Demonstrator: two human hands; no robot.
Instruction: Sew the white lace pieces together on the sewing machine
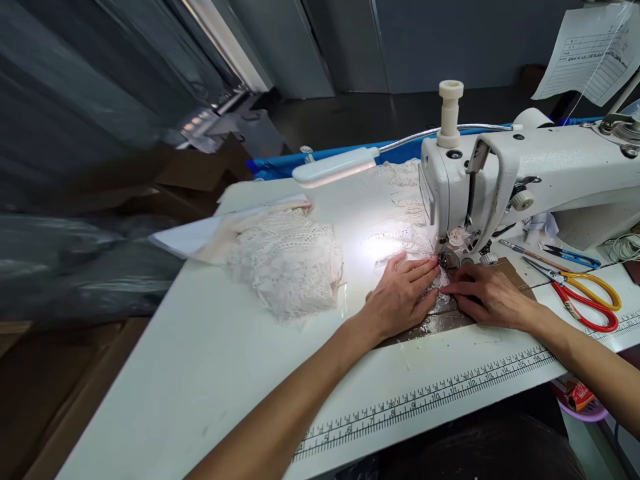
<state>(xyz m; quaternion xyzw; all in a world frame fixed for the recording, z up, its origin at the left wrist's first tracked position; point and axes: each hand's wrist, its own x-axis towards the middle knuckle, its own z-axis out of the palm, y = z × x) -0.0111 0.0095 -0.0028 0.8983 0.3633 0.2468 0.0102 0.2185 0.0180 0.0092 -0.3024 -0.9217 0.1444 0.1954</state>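
Note:
White lace fabric (442, 283) lies under the needle area of a white sewing machine (550, 157). My left hand (404, 293) rests flat on the lace, its fingers stretched toward the presser foot. On the other side, my right hand (493, 297) has bent fingers closed at the lace's edge, close to the needle; its fingertips are partly hidden. Both hands are over the brown metallic plate (453, 321) of the machine bed. More lace (407, 200) trails behind the needle. To the left sits a bunched pile of white lace (290, 263).
Red-and-yellow-handled scissors (585, 293), blue thread snips (573, 256) and a thin pencil-like tool (535, 253) lie at the right. A printed ruler strip (430, 400) follows the table's front edge. A lit lamp (335, 168) hangs above; cardboard boxes (200, 173) stand left.

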